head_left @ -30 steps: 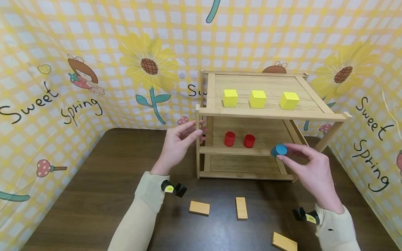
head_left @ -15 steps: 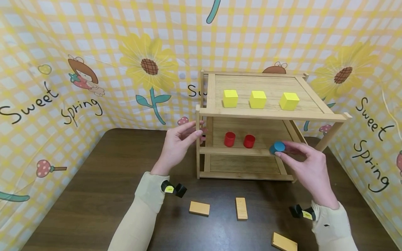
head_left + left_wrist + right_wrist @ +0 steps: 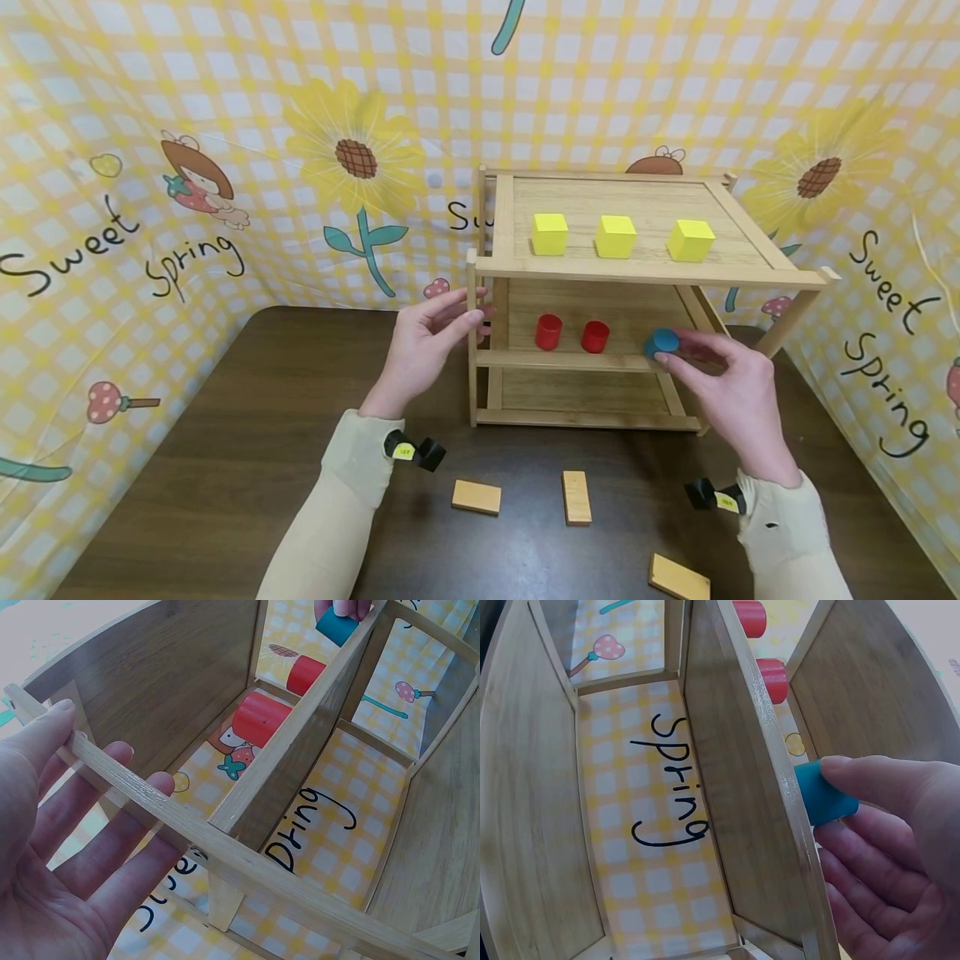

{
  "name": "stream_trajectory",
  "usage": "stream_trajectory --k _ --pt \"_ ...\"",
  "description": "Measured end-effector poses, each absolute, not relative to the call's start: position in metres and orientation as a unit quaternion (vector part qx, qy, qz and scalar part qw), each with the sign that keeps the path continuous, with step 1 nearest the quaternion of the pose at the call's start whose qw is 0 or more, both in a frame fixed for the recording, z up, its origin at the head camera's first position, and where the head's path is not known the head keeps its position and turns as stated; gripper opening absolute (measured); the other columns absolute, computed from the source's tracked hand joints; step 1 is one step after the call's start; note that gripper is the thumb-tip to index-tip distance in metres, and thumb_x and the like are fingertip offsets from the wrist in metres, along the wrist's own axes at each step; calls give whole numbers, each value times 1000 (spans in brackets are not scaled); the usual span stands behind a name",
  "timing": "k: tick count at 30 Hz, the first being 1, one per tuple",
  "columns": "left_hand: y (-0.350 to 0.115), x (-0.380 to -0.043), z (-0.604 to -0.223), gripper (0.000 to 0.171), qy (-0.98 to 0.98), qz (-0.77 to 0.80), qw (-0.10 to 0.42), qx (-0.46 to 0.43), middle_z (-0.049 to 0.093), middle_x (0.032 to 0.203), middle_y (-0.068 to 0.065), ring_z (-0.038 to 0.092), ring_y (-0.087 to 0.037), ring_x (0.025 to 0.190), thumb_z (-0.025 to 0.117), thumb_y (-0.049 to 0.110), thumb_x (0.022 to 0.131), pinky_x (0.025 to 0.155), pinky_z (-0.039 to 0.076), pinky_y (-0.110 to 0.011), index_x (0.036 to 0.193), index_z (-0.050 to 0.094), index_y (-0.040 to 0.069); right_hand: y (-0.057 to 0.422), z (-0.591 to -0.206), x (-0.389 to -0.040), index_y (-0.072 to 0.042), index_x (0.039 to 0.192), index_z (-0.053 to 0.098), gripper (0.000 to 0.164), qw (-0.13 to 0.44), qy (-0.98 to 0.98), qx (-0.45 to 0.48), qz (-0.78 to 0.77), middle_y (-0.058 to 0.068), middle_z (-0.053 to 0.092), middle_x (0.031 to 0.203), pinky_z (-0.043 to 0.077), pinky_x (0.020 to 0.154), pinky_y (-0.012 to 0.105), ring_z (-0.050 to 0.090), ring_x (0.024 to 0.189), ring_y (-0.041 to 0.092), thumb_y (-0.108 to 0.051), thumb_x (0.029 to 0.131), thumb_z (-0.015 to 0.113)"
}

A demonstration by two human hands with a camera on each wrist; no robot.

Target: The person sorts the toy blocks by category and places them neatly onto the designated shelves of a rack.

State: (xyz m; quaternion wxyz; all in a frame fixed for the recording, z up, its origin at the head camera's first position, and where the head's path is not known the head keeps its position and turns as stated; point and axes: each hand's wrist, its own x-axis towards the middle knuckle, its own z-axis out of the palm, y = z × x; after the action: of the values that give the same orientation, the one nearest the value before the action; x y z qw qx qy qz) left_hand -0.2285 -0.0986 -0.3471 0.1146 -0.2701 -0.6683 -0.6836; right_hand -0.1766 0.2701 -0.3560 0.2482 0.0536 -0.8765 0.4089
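My right hand pinches a blue cylinder block between thumb and fingers, at the front right of the middle shelf of a wooden rack. In the right wrist view the blue cylinder overlaps the shelf board's face just behind its front edge. Two red cylinders stand in line with it to the left. My left hand is at the rack's front left post; in the left wrist view its thumb lies on the post and the fingers reach behind it.
Several yellow cubes stand in a row on the top shelf. Wooden blocks lie flat on the dark table before the rack. A checked cloth hangs behind and at the sides.
My right hand has carried the blue cylinder slightly left and inward, from in front of the middle shelf's edge to over the shelf. My left hand has stayed at the post.
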Motion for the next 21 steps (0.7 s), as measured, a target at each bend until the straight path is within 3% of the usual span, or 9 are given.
stream_trajectory --k 7,14,21 --pt "-98 -228 -347 31 -665 -686 113 -273 70 125 -12 64 -50 108 66 3 100 85 58 -40 130 66 -4 269 -355 -181 -12 115 77 37 247 -880 47 402 2 76 105 48 81 21 68 94 9 -37 89 82" --pt "-99 -228 -347 32 -669 -683 115 -270 70 125 -13 72 -27 103 66 3 99 86 58 -39 131 66 -4 269 -354 -183 -12 117 78 37 252 -886 55 386 5 76 104 45 81 17 69 97 16 -36 89 82" --pt "-98 -228 -347 31 -662 -688 114 -274 69 125 -17 72 -27 103 66 2 100 85 58 -40 129 66 -4 270 -356 -185 -10 118 77 36 250 -885 67 387 7 76 104 45 77 10 65 91 -5 -32 90 82"
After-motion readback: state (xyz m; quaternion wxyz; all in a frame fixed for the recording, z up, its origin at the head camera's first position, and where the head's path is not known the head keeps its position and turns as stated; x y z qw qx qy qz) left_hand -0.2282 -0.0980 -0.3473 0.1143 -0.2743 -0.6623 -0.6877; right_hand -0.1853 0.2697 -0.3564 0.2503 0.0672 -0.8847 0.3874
